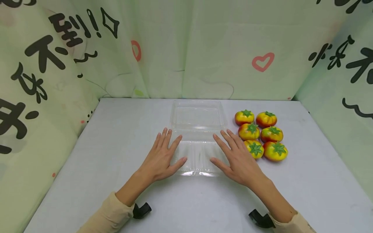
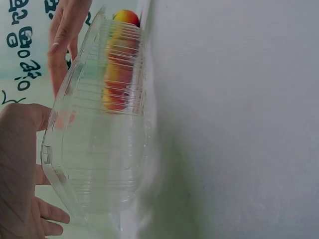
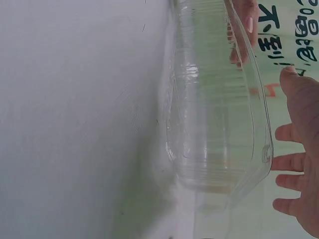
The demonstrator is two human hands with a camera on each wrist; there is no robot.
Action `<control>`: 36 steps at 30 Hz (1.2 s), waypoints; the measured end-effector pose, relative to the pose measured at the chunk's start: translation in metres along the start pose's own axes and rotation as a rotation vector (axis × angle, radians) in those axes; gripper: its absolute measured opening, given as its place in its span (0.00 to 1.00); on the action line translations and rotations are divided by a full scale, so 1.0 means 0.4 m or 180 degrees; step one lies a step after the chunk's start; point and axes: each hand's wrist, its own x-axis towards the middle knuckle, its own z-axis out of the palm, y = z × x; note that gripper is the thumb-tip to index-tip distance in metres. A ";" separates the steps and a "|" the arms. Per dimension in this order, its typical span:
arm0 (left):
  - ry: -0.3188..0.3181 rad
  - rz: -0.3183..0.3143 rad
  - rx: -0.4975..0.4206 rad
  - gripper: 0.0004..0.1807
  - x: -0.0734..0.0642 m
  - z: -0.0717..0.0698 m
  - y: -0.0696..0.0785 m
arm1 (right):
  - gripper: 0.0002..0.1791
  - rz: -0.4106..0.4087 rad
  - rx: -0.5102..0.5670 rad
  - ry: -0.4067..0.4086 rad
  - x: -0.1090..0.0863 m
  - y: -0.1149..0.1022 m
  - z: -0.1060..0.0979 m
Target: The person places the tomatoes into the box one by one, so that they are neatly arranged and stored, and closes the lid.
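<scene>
A clear plastic clamshell container lies open in the middle of the grey table. Its lid half is on the far side, toward the curtain, and its ribbed tray half is on the near side, between the two hands.

The left hand is flat, palm down, at the left edge of the tray half. Its fingers are straight and spread apart; the fingertips reach over the left rim of the container, and the thumb points toward the tray's near corner. It grips nothing. From the left wrist view, the container stands just beside this hand, and I cannot tell whether the palm really presses the rim.

The right hand mirrors it at the right edge of the tray half. Its fingers are also straight and spread, lying over the right rim, with the thumb pointing inward across the tray. It also holds nothing. In the right wrist view, the container is just beside this hand.

Six toy tomatoes, yellow and red with green stalks, sit in two rows of three on the table, to the right of the container. The nearest ones are just beside the right hand's fingers. A pale green curtain with black characters and red hearts surrounds the table.
</scene>
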 end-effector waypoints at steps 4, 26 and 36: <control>-0.0021 -0.0032 -0.0030 0.40 0.001 0.009 -0.009 | 0.43 0.0081 0.0038 -0.0011 -0.008 0.014 -0.005; 0.0124 -0.0255 -0.0512 0.36 0.006 0.027 -0.040 | 0.30 0.0491 0.0442 0.0102 -0.073 0.116 -0.034; 0.0140 -0.0402 -0.0750 0.36 0.004 0.034 -0.054 | 0.29 0.0618 0.0413 0.0002 -0.101 0.155 -0.036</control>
